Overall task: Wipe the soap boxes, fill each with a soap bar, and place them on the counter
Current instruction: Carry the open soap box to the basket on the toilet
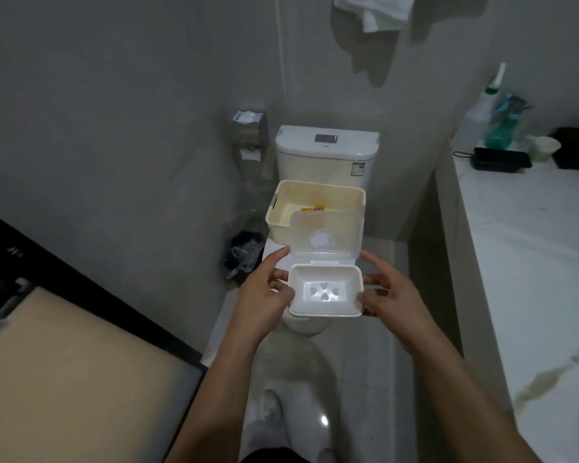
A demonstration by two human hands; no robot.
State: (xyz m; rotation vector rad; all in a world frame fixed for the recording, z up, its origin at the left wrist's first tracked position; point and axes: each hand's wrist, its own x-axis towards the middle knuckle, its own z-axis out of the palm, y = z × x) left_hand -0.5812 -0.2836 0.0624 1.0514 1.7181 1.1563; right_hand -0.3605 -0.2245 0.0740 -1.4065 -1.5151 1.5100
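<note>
- The soap box (325, 290) is held in the air between both hands, in front of the toilet (328, 152), with its clear lid (326, 233) swung up and back and its white tray showing no soap.
- The left hand (264, 295) grips the box's left side, thumb on the rim and fingers curled beneath; the right hand (390, 300) pinches the right side the same way.
- The step looks like checking or opening the box before filling; whether it has been wiped cannot be told.
- Just beyond, a cream basket (283, 208) sits on the toilet seat, something yellow inside, perhaps wrapped soap (313, 208).
- Next, one hand must let go to fetch a bar, then the box goes to the desk (532, 262) on the right.
</note>
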